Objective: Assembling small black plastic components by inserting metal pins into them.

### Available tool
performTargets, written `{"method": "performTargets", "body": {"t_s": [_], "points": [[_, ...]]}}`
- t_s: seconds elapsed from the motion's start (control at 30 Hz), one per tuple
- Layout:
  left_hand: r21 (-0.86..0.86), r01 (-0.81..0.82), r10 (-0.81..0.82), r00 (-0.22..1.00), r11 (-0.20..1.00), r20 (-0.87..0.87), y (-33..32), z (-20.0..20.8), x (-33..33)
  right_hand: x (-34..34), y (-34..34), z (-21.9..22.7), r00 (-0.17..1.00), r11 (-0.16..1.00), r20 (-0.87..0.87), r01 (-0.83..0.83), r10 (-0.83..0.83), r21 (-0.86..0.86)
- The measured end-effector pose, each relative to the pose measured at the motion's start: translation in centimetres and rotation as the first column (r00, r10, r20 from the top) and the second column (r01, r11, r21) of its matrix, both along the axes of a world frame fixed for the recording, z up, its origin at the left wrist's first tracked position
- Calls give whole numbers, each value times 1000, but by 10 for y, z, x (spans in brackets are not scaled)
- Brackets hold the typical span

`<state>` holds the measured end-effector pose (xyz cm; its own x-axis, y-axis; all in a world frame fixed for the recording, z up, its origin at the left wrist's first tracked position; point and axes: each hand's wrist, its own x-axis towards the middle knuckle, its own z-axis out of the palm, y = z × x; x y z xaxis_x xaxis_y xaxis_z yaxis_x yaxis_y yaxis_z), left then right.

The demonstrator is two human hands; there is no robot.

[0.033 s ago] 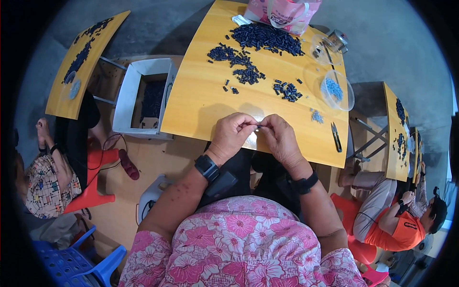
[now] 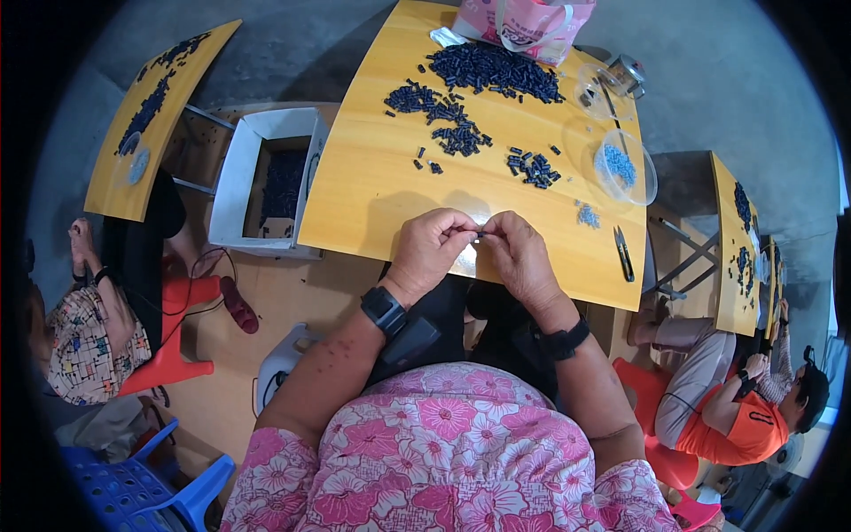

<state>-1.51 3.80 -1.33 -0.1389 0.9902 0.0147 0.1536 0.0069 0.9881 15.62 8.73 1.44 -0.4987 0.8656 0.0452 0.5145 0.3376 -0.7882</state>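
Over the near edge of the yellow table [image 2: 372, 199], my left hand [image 2: 433, 253] and my right hand [image 2: 519, 257] meet fingertip to fingertip. Both are closed in a pinch on one small dark piece [image 2: 480, 235], with a pale speck at its lower side. Fingers cover most of it, so its exact kind cannot be made out. Beyond my hands lies a small group of short dark cylindrical pieces [image 2: 534, 169]. Tiny light-blue pieces [image 2: 587, 215] are scattered to the right, near black-handled thread snips [image 2: 624, 255].
A large heap of dark pieces [image 2: 496, 71] and a pink bag [image 2: 527, 27] are at the back. A clear tub [image 2: 650, 182] holds light-blue pieces; a metal cup [image 2: 628, 75] stands behind it. A white box [image 2: 232, 191] is left of the table. People sit at tables on both sides.
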Motion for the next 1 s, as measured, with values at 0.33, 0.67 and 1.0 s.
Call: {"method": "performTargets", "body": {"t_s": [0.33,0.67,1.0], "points": [[-19,24,-25,998,1000,-55,2,1,-3,-6,-2,0,1000,1000,18,0,-1,28],[14,25,-24,996,1000,-90,2,8,-2,-1,-1,-9,910,913,-386,-21,-151,-407],[48,13,-5,987,999,-159,-2,11,1,6,-2,-7,960,989,-269,36,-73,-141]]}}
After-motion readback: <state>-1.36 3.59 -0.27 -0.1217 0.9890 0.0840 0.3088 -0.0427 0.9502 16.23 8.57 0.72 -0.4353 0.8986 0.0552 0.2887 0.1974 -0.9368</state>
